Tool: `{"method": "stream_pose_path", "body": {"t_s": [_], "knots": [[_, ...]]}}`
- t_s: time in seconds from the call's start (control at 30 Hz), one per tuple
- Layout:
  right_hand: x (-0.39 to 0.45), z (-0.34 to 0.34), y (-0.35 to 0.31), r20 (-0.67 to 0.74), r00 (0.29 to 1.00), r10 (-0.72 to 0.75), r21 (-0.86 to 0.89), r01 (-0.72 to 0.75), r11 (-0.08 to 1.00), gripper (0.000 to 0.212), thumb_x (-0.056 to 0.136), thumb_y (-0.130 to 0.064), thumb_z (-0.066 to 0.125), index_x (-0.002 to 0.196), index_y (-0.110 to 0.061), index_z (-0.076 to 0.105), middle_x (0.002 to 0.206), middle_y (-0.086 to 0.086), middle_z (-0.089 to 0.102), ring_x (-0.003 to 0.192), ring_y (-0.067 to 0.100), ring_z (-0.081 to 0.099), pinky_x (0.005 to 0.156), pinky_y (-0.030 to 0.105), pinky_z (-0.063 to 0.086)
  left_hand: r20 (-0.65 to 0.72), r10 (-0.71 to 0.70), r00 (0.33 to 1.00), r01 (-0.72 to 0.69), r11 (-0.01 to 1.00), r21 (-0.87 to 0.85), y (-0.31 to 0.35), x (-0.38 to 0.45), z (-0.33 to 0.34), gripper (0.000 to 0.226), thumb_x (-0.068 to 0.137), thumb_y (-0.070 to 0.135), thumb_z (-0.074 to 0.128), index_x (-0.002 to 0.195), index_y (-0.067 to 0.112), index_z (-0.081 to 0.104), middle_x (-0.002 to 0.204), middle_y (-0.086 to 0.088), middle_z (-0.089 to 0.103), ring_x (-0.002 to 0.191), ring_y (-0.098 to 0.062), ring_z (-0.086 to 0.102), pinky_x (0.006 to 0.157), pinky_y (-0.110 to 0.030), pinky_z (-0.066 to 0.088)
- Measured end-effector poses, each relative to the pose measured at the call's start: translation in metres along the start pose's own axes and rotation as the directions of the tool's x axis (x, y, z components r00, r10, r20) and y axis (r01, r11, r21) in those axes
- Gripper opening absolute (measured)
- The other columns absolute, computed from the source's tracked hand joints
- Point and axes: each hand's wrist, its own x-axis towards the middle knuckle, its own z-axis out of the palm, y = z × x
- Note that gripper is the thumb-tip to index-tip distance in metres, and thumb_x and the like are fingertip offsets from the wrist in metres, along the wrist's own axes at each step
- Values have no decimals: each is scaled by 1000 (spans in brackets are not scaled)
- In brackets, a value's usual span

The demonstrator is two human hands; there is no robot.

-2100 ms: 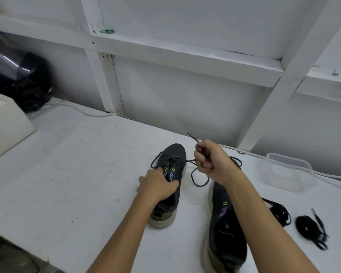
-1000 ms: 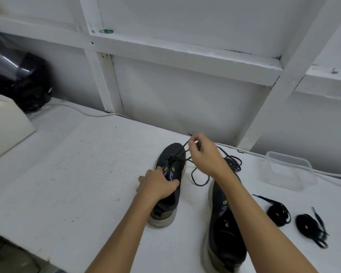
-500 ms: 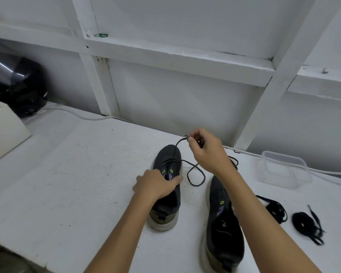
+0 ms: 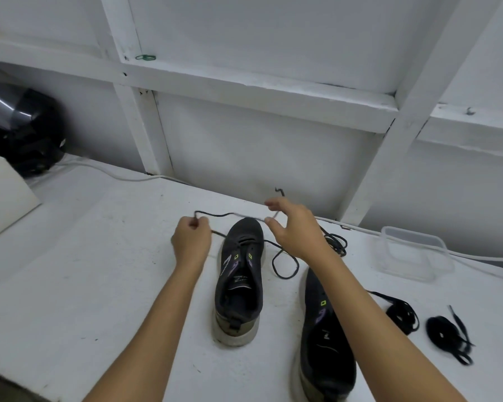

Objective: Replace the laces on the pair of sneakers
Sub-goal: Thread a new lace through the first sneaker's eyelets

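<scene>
Two dark sneakers sit on the white table [image 4: 70, 271], toes pointing to the far side. The left sneaker [image 4: 240, 281] is mid-table and mostly unlaced, tongue open, with a thin dark lace [image 4: 230, 215] running through its far eyelets. The left hand [image 4: 190, 239] is just left of that toe, fingers curled tight and pinching one end of the lace. The lace stretches from there across the far side of the toe over to the right hand [image 4: 295, 232], which hovers just right of the toe with thumb and index finger pinching the lace and the other fingers loosely spread; a short bit of lace sticks up past it. More of the lace drops into a loop [image 4: 285, 264] on the table between the two shoes. The right sneaker [image 4: 325, 340] is nearer and to the right, partly hidden under the right forearm. To its right lie two bundled black laces [image 4: 404, 313] [image 4: 447, 335], well apart from the hands. Farther right, a clear plastic container [image 4: 413, 253] sits near the wall, with a white cable [image 4: 476, 255] running along the far edge. A glossy black helmet-looking thing [image 4: 21, 132] sits at the far left.
</scene>
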Motion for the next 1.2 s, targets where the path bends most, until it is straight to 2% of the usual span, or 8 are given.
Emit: {"method": "stream_pose_path", "body": {"t_s": [0.23, 0.4, 0.53, 0.73, 0.83, 1.0, 1.1, 1.2], "knots": [[-5, 16, 27, 248, 948, 200, -189, -155, 970, 32, 100, -30, 61, 131, -26, 63, 131, -5, 66, 114, 18, 62, 98, 33, 49, -33, -91, 995, 97, 945, 312, -39, 12, -23, 36, 88, 17, 68, 119, 9, 51, 94, -10, 64, 68, -18, 54, 56, -30, 39], [-3, 27, 28, 326, 918, 226, -304, -125, 944, 25, 101, -34, 57, 121, -24, 66, 124, -1, 67, 109, 23, 62, 89, 34, 49, 48, 188, 981, -190, 885, 425, -37, 1, -11, 30, 89, 9, 65, 118, 12, 59, 114, -7, 60, 84, -18, 52, 71, -31, 39], [-1, 19, 21, 245, 953, 179, -124, -152, 980, 10, 100, -30, 54, 99, -24, 62, 95, -3, 71, 87, 18, 64, 74, 31, 51, 282, 474, 834, -542, 799, 260, -14, -12, 0, 18, 94, 18, 61, 111, 22, 67, 107, 7, 62, 83, -9, 56, 76, -26, 46], [-1, -12, 2, 275, 955, 114, -25, -111, 993, 14, 94, -40, 65, 83, -31, 67, 63, -8, 64, 58, 7, 58, 57, 24, 40, 628, 514, 584, -750, 638, 175, 16, -23, 16, 27, 90, 33, 68, 117, 34, 69, 103, 25, 64, 101, -5, 49, 80, -19, 37], [-5, -31, 0, 310, 938, 153, -28, -152, 988, 21, 96, -43, 62, 84, -28, 69, 54, -11, 59, 55, 7, 64, 60, 25, 45, 553, 481, 680, -655, 738, 164, 17, -22, 20, 6, 93, 33, 65, 93, 31, 70, 82, 18, 68, 83, 0, 60, 69, -17, 43], [-11, -61, 12, 347, 910, 226, 5, -243, 970, 31, 101, -45, 51, 87, -28, 73, 53, -15, 57, 53, 3, 64, 66, 29, 52, 318, 332, 888, -419, 870, 261, 8, -14, 13, 9, 96, 29, 62, 92, 22, 65, 85, 9, 66, 83, -10, 63, 74, -27, 46], [-13, -58, 8, 363, 900, 240, 242, -340, 909, 32, 104, -40, 47, 91, -24, 72, 60, -9, 61, 57, 7, 63, 59, 24, 49, 246, 380, 891, -441, 855, 273, 10, -24, 13, 11, 93, 31, 66, 93, 20, 62, 85, 8, 63, 80, -9, 60, 70, -26, 42], [-13, -53, -2, 344, 909, 234, 316, -346, 883, 34, 103, -44, 48, 87, -24, 70, 59, -10, 57, 52, 9, 57, 47, 18, 40, 356, 386, 851, -460, 875, 151, 23, -43, 19, 13, 93, 35, 63, 82, 29, 65, 73, 12, 67, 75, 2, 61, 65, -19, 42]]}}
